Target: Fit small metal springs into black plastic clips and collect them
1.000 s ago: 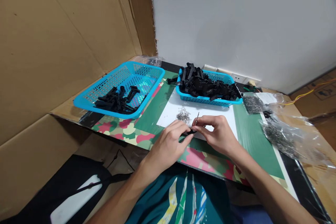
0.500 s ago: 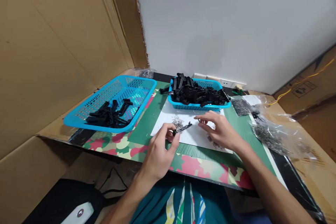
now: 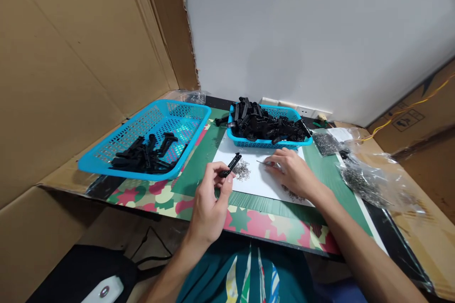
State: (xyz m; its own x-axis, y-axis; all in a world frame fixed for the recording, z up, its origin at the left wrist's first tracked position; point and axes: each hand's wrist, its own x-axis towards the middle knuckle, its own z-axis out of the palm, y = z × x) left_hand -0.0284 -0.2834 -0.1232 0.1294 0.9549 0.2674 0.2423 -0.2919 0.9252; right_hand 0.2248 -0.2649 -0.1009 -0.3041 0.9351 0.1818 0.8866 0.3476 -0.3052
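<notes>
My left hand [image 3: 212, 199] is closed on a slim black plastic part [image 3: 233, 163], which tilts up and to the right from thumb and fingers. Beside that part, on a white sheet [image 3: 258, 182], lies a pile of tiny metal pieces [image 3: 242, 171], perhaps small springs. My right hand [image 3: 289, 170] pinches a thin metal tool [image 3: 262, 163] whose tip points left toward the pile; its exact kind is too small to tell. Partly under the right hand is a second heap of small metal pieces [image 3: 293, 195].
A blue basket [image 3: 268, 144] heaped with black parts stands at the back. At left, a larger blue basket [image 3: 94, 163] holds several black parts [image 3: 144, 156]. Plastic bags of metal pieces [image 3: 360, 184] [image 3: 325, 143] lie at right. Cardboard [image 3: 88, 47] walls the left side.
My left hand has drawn left with the black part, which now points more steeply upward. The metal tool in my right hand has swung from steep to nearly level, pointing left.
</notes>
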